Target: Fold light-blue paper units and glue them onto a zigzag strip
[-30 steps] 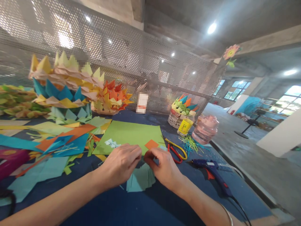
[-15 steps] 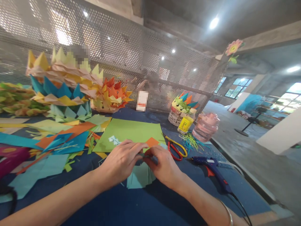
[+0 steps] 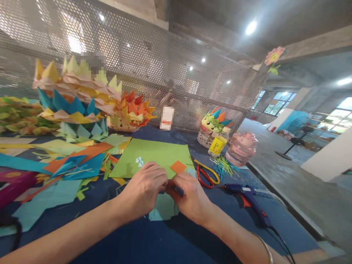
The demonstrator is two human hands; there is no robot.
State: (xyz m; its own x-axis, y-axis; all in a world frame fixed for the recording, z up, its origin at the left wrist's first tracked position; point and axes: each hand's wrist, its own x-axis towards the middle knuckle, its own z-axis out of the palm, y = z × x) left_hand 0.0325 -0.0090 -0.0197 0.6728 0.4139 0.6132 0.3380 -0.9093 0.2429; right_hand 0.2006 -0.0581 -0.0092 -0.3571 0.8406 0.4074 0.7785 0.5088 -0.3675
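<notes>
Curls left hand (image 3: pixel 147 187) and right hand (image 3: pixel 191 196) inward, nearly meeting, with light blue papers (image 3: pixel 162 211) just below.
Cannot tell whether pinching anything. Has orange square (image 3: pixel 178 167) beyond right hand, scissors (image 3: pixel 206 175) farther right.

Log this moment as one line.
left hand, right hand: close together; held item: unclear; light-blue paper stack: partly hidden; green sheet: beyond hands

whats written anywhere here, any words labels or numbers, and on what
No text reads clearly.
Yellow label on the bottle: printed marks, too blurred to read.
White sticker on the glue gun: too small to read.
White-and-red item by the mesh panel: pixelated, nothing readable.
</notes>
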